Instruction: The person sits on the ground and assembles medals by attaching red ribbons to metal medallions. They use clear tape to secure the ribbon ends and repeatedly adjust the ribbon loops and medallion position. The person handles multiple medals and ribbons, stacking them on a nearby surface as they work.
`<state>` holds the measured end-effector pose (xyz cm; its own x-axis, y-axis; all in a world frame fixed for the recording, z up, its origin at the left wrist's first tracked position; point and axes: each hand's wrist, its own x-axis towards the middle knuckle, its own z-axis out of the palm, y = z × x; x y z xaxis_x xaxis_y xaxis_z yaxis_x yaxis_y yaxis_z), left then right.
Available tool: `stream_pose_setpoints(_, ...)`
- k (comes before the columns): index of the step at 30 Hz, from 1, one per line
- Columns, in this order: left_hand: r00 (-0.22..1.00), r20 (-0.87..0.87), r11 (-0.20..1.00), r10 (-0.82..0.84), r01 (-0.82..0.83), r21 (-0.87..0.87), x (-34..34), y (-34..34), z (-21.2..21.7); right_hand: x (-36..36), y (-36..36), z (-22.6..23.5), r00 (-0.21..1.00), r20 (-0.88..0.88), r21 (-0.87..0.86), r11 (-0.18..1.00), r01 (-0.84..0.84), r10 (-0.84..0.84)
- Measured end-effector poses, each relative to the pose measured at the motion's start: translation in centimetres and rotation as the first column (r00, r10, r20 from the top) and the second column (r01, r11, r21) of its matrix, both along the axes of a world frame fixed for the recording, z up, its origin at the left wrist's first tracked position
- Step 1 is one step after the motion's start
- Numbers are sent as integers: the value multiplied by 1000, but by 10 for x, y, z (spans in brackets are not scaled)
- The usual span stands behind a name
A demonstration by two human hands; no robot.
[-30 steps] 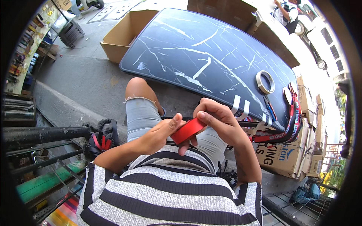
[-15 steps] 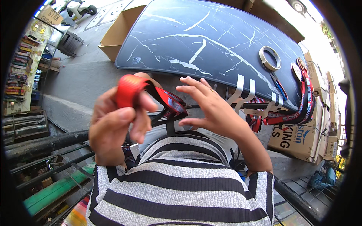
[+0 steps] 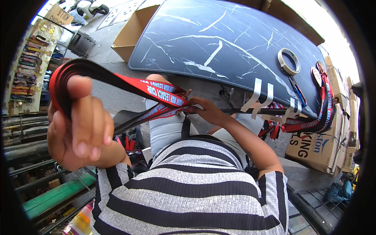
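Reference landmark: the dark marbled tabletop [image 3: 235, 43].

1. Left hand [image 3: 78, 125]. Raised close to the camera, well below and left of the tabletop. The fingers are curled shut around a looped bundle of red and black straps [image 3: 129, 84]; the loop passes over the top of the hand and the thumb rests on it.

2. Straps. From the left hand the bundle runs rightward and slightly down, toward the tabletop's near edge, over the person's knee [image 3: 156, 80].

3. Right hand [image 3: 205, 111]. Positioned just below the tabletop's near edge. The fingers are closed in a pinch on the straps where the bundle narrows. How many strands it grips cannot be told.

4. Cardboard box [image 3: 131, 33]. Open, standing against the tabletop's left end.

5. White tape strips [image 3: 260, 92]. Hanging off the tabletop's near edge, right of the right hand.

6. Tape roll [image 3: 289, 61]. Lying flat on the tabletop near its right end.

7. More red straps [image 3: 323, 105]. Draped over the tabletop's right end, hanging down beside a printed carton [image 3: 313, 147].
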<state>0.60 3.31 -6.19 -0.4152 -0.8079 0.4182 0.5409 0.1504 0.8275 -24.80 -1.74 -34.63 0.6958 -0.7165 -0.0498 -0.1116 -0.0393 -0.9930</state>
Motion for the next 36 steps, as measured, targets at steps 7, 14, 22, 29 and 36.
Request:
stream_pose_setpoints(7, 988, -72, 984, 138, -129, 122, 9, 2, 4, -4, 12, -8, 958, 143, -67, 964, 259, -248)
stream_pose_setpoints(14, 989, -144, 990, 36, -16, 138, -3, -14, 24, 26, 24, 6, 904, 54, -546, 745, 382, -424)
stream_pose_setpoints(22, 993, -115, 992, 20, -6, 123, -8, -13, 55, 19, 6, 8, 968, 106, -456, 854, 252, -229)
stream_pose_setpoints(29, 998, 2, 990, 64, -64, 124, -2, -14, 57, -21, 1, 26, 990, 72, -128, 983, 129, -121)
stream_pose_setpoints(36, 981, -40, 965, 191, -181, 189, -15, -8, 72, -18, -9, 20, 964, 180, -137, 966, 219, -193)
